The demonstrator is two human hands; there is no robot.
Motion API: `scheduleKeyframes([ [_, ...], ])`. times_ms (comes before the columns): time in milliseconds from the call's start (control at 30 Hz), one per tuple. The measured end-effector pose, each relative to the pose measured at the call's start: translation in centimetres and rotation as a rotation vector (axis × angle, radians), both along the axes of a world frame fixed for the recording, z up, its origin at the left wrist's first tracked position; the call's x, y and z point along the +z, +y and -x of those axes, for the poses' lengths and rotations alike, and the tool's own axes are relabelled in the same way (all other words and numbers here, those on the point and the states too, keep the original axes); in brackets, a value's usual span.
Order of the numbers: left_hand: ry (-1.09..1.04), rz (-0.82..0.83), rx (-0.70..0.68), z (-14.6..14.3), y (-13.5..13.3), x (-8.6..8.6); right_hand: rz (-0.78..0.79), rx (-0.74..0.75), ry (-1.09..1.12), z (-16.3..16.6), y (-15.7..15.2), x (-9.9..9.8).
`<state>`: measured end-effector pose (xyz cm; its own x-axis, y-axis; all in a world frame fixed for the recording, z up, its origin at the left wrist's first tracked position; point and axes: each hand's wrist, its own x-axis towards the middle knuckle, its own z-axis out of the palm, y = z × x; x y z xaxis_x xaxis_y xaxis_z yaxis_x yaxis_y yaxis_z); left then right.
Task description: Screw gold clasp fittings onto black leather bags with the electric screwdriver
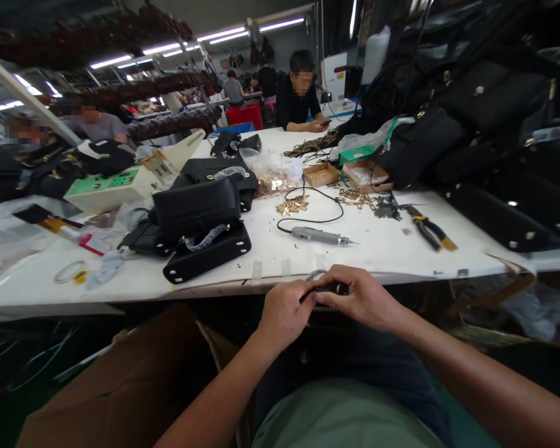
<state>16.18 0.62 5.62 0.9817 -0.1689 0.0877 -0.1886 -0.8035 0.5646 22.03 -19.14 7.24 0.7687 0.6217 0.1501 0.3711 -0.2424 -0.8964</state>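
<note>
Along a white-topped bench (378, 256), a grey, cylindrical corded tool (315, 235) is laid, presumably for easy reach; beside the near edge, a half-hidden, dark, plastic-wrapped piece (315, 275) is pinched between left hand (288, 311) and right hand (361, 297).

A green-panelled machine (105, 186) stands left of a red bin (245, 116) and a co-worker (289, 102)

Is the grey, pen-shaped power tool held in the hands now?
No, the grey, pen-shaped power tool lies on the white tabletop, apart from the left hand and right hand.
</note>
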Motion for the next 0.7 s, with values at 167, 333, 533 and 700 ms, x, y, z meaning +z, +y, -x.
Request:
scheduleKeyframes([
  [167,0.011,0.005,-0.05,-1.3,-0.8,-0.5,0.032,0.099,0.17,-1.3,-1.9,0.9],
  [333,0.014,-0.114,-0.07,-1.3,-1.1,-1.0,0.116,0.078,0.298,-1.3,-1.7,-1.3],
  [533,0.05,-0.102,-0.08,-1.4,-0.8,-1.4,0.06,-0.078,0.073,0.0,-0.6,-3.5],
  [700,0.049,-0.081,-0.086,-1.2,0.0,-1.3,-0.018,-0.159,-0.036,0.8,-1.1,-2.2],
])
